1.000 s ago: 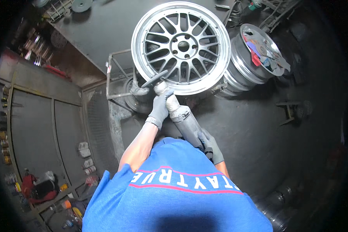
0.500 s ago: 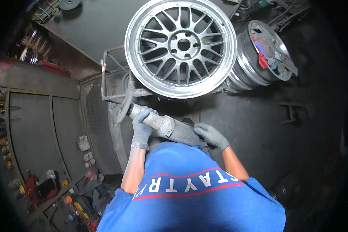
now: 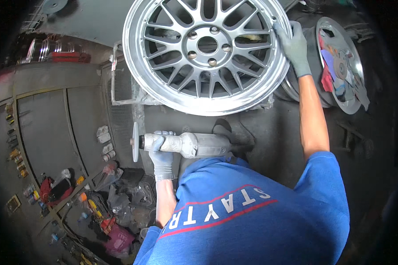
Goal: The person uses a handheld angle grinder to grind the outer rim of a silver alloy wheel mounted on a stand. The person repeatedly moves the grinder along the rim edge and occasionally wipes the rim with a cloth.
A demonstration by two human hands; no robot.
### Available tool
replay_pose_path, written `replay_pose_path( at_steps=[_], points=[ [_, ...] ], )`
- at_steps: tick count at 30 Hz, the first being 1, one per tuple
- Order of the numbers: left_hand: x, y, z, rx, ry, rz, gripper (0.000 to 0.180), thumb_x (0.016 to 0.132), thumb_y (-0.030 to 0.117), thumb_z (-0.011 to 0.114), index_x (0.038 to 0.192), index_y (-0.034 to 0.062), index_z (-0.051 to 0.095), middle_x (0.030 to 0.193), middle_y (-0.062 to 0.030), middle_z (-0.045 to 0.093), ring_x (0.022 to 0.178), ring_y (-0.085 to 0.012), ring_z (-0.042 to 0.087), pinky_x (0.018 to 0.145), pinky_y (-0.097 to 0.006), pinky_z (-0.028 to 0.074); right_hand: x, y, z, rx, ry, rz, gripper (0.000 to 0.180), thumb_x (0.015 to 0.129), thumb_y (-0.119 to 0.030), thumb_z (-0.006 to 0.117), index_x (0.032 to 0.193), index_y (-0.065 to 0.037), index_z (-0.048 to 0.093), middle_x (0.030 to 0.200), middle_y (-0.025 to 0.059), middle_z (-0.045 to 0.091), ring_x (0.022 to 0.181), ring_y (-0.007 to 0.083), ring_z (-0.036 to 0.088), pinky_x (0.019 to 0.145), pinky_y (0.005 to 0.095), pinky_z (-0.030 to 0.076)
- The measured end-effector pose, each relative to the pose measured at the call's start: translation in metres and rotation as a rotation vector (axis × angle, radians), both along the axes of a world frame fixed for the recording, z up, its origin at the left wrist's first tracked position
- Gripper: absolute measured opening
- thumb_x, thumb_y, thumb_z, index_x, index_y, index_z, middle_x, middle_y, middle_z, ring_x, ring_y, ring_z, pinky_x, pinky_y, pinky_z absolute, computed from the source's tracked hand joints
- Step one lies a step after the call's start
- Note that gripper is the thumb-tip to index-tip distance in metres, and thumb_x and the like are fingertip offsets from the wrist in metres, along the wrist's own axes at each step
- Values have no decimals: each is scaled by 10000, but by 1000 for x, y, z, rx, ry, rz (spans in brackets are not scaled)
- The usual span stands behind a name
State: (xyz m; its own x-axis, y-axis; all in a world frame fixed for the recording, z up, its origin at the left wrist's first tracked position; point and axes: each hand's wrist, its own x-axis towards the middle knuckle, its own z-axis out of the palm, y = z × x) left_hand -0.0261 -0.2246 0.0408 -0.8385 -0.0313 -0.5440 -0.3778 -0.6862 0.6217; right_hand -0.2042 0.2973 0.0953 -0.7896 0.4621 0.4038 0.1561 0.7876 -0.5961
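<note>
Left hand (image 3: 162, 152), gloved in grey, is curled tight in a full grip, its bare forearm running straight down toward the body. Right arm stretches up and out, nearly straight at the elbow, the gloved right hand (image 3: 293, 46) with fingers hooked over, palm turned inward.

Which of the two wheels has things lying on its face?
The smaller wheel at the right: red and blue scraps cover its face. The big spoked wheel, held by the right hand, is bare.
</note>
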Motion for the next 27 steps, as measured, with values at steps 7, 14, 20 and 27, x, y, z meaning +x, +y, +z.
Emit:
replay_pose_path(
  at_steps=[7,14,20,27],
  points=[
    [5,-3,7,-112,6,-22,331,840,203,712,1106,40,600,1038,-133,623,1056,-331,628,1058,-522,477,12,-18,-28,-61,20,-79,506,935,-512,704,994,-15,627,834,257,691,813,469,676,731,520,506],
    [-10,0,9,-60,79,-138,307,821,102,717,1100,47,602,1015,-117,657,1020,-293,657,1024,-461,509,74,-56,-87,-191,153,-258,566,979,-459,661,1145,81,618,986,330,693,951,511,671,840,515,509],
    [-20,-25,-9,43,109,-295,288,833,70,700,1100,40,599,1017,-117,666,1028,-277,663,1004,-428,517,165,-145,-142,-492,55,-187,456,1002,-392,656,1093,54,638,1023,264,723,966,389,706,844,487,521],
    [-25,-46,-14,93,83,-458,207,877,88,688,1059,39,600,1012,-112,642,1008,-274,651,1030,-434,502,342,-311,-155,-1157,-652,391,835,878,-463,787,1480,25,475,1412,246,593,1348,323,558,1139,384,427]
  ],
)
